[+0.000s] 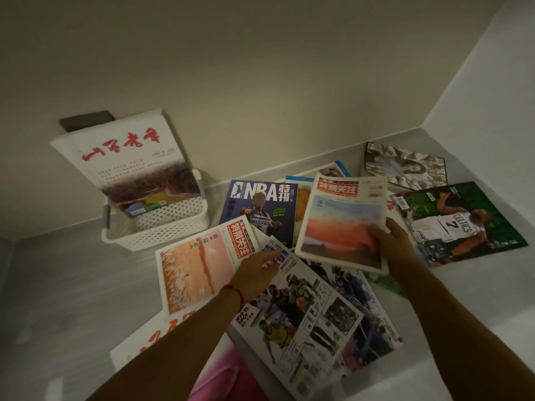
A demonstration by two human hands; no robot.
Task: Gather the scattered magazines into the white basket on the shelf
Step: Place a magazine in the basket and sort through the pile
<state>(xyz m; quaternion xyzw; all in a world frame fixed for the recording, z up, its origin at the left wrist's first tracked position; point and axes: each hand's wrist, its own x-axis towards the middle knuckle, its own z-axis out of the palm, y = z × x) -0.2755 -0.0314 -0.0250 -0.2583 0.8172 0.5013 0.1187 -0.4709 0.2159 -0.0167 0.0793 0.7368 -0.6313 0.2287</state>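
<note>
The right hand (396, 247) grips a sunset-cover magazine (344, 221) by its lower edge, tilted up off the pile, likely ready to carry to the basket (162, 227). The left hand (257, 273) lies open on a basketball magazine (298, 319), fingers spread, perhaps pinning it or starting to slide it free. The basket stands at the shelf's (72, 285) back left, one magazine (127, 157) already leaning inside. Others lie overlapping between.
</note>
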